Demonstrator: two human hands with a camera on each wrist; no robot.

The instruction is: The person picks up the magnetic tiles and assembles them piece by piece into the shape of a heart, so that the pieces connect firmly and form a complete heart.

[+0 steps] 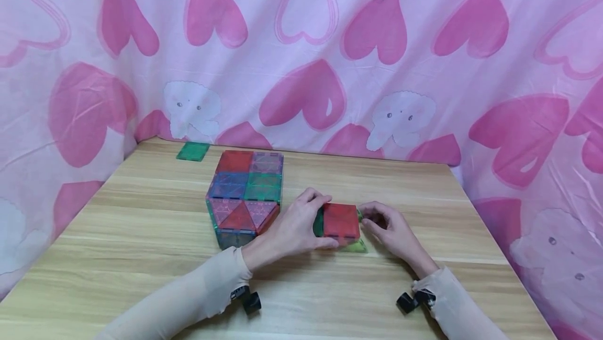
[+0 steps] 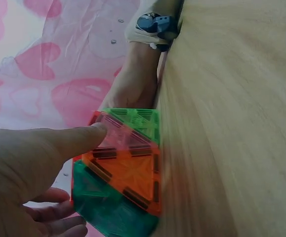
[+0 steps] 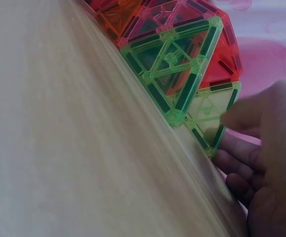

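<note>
A small build of magnetic tiles [image 1: 340,221] stands on the wooden table [image 1: 141,235], with a red square on top and green tiles at its sides. My left hand [image 1: 308,222] grips its left side, fingers over the far edge and thumb at the near bottom corner. In the left wrist view a fingertip [image 2: 96,131] presses the build's orange-red tile [image 2: 128,163]. My right hand [image 1: 379,222] holds the right side with curled fingers. In the right wrist view its fingers [image 3: 241,118] pinch a pale green triangle [image 3: 208,111] beside a darker green triangle [image 3: 175,64].
A flat mosaic of coloured square and triangle tiles [image 1: 245,191] lies just left of my left hand. A single green square tile [image 1: 193,151] lies at the table's far left corner. A pink heart-print curtain [image 1: 330,42] closes in the back and both sides.
</note>
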